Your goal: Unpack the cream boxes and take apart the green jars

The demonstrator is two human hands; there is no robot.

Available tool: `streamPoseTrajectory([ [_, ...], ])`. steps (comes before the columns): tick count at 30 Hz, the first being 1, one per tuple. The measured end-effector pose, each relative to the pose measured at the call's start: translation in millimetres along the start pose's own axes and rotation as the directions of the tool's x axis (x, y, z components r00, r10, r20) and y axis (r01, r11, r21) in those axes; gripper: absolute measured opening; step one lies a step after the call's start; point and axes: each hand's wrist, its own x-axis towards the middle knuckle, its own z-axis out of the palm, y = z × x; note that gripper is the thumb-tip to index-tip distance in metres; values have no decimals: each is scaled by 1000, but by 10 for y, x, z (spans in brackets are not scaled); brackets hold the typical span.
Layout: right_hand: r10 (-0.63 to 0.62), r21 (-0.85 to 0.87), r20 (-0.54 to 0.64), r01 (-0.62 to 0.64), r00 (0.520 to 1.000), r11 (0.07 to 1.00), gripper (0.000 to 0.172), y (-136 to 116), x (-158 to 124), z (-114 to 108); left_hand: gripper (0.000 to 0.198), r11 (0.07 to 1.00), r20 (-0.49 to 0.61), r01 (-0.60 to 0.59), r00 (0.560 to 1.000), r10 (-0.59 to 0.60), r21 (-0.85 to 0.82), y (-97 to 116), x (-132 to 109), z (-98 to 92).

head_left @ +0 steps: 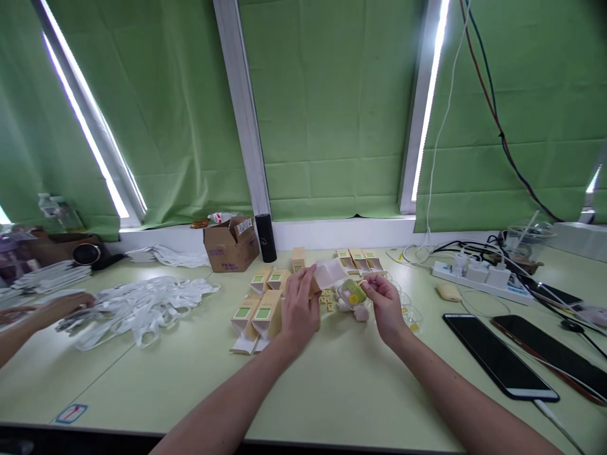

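My left hand (302, 311) is wrapped round a small cardboard box, mostly hidden by the fingers, whose whitish open flap (329, 273) points toward my right hand. Between thumb and fingertips of my right hand (386, 308) is a small green-and-yellow item (352, 292); its exact kind is unclear. Whitish rounded pieces (361, 312) lie just below it. Several small yellow pieces (326, 299) sit on the table between the hands. Beside my left hand stand several open yellow boxes (268, 313) with green labels, and more open boxes (359, 260) are behind.
At the left, another person's hand (71, 306) touches a heap of white straps (147, 306). Toward the back are a brown carton (231, 245) and a black cylinder (265, 238). Two phones (500, 355), a power strip (484, 278) and cables occupy the right. Clear plastic pieces (411, 314) lie past my right hand.
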Motion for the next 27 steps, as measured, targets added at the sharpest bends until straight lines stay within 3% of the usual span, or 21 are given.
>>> streamPoseTrajectory([
  [2,-5,-60,78,10,997,998,33,-2,7,-21,56,978,-16,127,991,-131,-166,-26,23,13],
  [4,16,-186,188,19,982,982,29,14,-1,-26,53,893,17,259,962,-272,-369,-43,52,31],
  [7,89,-454,337,79,937,887,19,37,-49,-6,58,642,129,409,890,-437,-649,-54,98,56],
  [9,141,-628,394,154,908,763,11,33,-95,17,61,433,226,482,824,-519,-762,-57,125,63],
  [11,176,-748,425,235,888,621,7,13,-136,41,55,238,318,520,761,-566,-820,-61,143,63],
  [13,199,-808,439,288,876,514,7,-14,-164,63,44,88,387,519,729,-565,-850,-65,151,58],
  [16,230,-834,448,311,864,456,8,-56,-178,84,32,-62,468,517,709,-527,-854,-70,153,49],
  [19,247,-832,461,319,852,453,7,-84,-174,87,28,-134,530,542,687,-497,-829,-64,154,39],
  [22,248,-817,480,326,841,476,5,-88,-169,73,29,-139,556,566,682,-475,-813,-43,156,27],
  [27,82,-712,472,325,878,622,12,-66,-163,47,39,-88,556,589,691,-462,-804,21,150,6],
])
